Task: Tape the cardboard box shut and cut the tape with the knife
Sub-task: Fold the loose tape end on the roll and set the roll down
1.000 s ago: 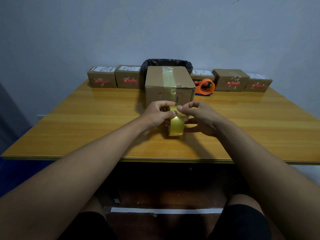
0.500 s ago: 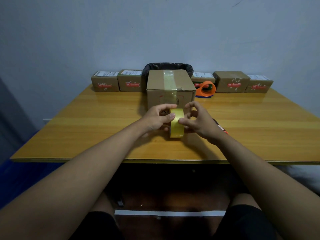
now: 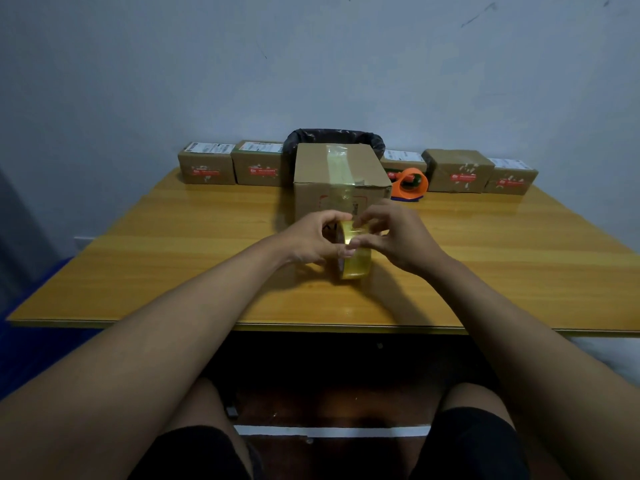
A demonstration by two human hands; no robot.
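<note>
A brown cardboard box (image 3: 322,171) stands mid-table with a strip of clear tape running along its top and down its front face. Just in front of it a yellowish roll of clear tape (image 3: 356,263) stands on edge on the table. My left hand (image 3: 311,239) grips the roll from its left side. My right hand (image 3: 398,237) pinches the tape at the roll's top with thumb and fingertips. No knife shows; my right arm hides the table to the right of the roll.
Several small labelled cartons (image 3: 207,168) line the back edge of the wooden table (image 3: 173,265). An orange tape dispenser (image 3: 412,185) sits right of the big box, a black-lined bin (image 3: 336,136) behind it. The wall is close behind.
The roll stays on the table. My right fingers have shifted from the roll's right side up onto its top rim, and my left hand has closed further around it.
</note>
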